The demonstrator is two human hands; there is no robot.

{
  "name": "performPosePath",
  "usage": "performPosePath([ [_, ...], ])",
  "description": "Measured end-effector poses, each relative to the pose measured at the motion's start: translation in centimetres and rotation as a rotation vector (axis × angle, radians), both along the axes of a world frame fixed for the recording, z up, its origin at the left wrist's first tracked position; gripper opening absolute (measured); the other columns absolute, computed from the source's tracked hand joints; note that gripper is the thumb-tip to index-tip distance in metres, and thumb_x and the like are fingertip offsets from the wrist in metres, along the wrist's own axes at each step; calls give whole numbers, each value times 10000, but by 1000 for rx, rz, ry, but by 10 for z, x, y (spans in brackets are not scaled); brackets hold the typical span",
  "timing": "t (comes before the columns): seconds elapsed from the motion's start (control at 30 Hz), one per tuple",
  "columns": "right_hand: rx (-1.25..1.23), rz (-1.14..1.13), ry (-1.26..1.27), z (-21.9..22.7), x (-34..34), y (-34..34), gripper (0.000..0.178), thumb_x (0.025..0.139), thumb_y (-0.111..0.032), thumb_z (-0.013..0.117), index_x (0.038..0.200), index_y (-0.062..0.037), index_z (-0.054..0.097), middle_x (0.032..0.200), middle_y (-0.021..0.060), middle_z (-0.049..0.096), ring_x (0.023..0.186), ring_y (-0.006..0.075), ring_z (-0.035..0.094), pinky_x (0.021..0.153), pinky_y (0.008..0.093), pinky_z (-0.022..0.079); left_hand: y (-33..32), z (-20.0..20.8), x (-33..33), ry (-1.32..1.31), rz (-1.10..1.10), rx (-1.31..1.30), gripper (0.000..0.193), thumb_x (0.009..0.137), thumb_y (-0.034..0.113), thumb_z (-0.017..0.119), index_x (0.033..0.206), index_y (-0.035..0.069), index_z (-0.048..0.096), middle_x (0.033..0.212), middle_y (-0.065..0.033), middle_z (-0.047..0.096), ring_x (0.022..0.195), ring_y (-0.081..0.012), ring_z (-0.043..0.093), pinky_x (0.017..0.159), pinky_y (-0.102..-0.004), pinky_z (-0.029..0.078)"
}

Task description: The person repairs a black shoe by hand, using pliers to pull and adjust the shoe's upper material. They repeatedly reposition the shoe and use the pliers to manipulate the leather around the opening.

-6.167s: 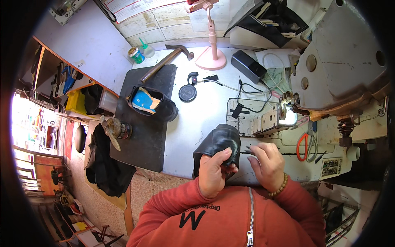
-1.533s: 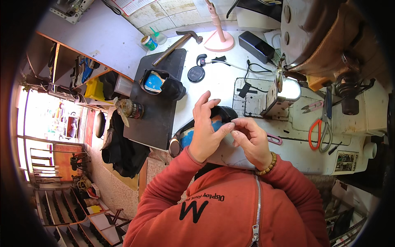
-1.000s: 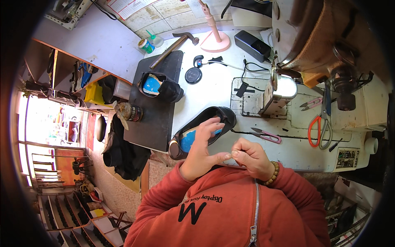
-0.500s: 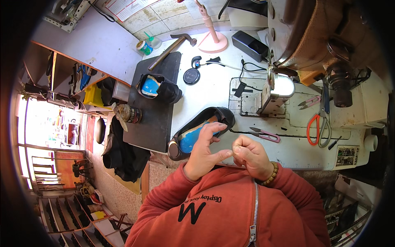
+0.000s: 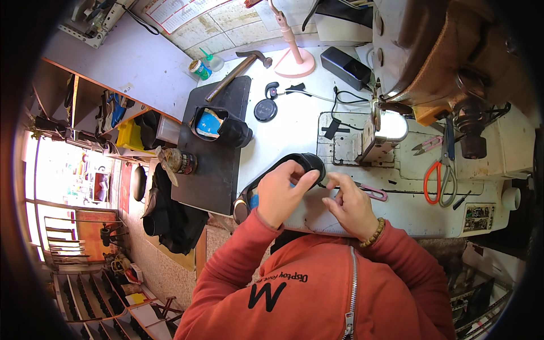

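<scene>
A black shoe (image 5: pixel 249 194) with a blue and cream insole lies at the table's front edge, mostly covered by my left hand (image 5: pixel 279 195). That hand bends over it, thumb and forefinger closed at the rim of its heel end. Just right of the heel, my right hand (image 5: pixel 352 211) hovers with thumb and fingers apart, holding nothing that I can make out. Beyond its fingertips lie pink-handled thread snips (image 5: pixel 374 194), partly hidden. The other black shoe (image 5: pixel 225 128), with a similar blue insole, sits on the dark board (image 5: pixel 212 173) to the left.
At right stand a large brown sewing machine (image 5: pixel 436 51) and its lit metal post (image 5: pixel 378 139). Scissors (image 5: pixel 441 178) with orange and grey handles lie nearby. A hammer (image 5: pixel 229 79), a glue jar (image 5: pixel 180 161), a pink stand (image 5: pixel 294 62) and a black box (image 5: pixel 345 67) surround the workspace.
My hands, fingertips together before, have separated. The left has moved onto the heel end of the near shoe; the right has opened its fingers and shifted slightly right.
</scene>
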State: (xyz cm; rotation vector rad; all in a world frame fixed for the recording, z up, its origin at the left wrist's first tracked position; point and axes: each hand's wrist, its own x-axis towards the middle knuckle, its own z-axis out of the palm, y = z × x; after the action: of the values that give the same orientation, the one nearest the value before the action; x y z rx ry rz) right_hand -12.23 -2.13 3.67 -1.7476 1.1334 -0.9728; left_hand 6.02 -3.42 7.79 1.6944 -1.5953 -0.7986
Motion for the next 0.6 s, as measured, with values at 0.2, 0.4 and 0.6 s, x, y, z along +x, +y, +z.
performPosePath([
  [0.2, -192, 26, 109, -7, 10, -4, 269, 827, -98, 654, 1084, -71, 579, 886, 100, 578, 694, 287, 610, 590, 354, 488, -12, -17, 3, 89, 33, 151, 328, 895, 272, 633, 694, 20, 573, 597, -49, 572, 530, -117, 534, 502, -283, 422],
  [0.4, -97, 9, -109, -27, -6, -1, 126, 854, -91, 654, 893, -25, 553, 713, 82, 543, 589, 198, 541, 535, 282, 428, 1, -24, 4, 717, 26, 317, 253, 943, 170, 551, 722, 47, 562, 679, -12, 557, 599, -78, 507, 572, -217, 405],
  [0.6, 121, -279, -427, -12, -33, 24, 148, 827, -2, 672, 924, -20, 560, 759, 32, 586, 607, 74, 533, 543, 230, 432, 19, 1, -25, 867, -92, 389, 267, 961, 205, 556, 764, 30, 595, 711, -17, 582, 664, -83, 529, 614, -235, 434],
])
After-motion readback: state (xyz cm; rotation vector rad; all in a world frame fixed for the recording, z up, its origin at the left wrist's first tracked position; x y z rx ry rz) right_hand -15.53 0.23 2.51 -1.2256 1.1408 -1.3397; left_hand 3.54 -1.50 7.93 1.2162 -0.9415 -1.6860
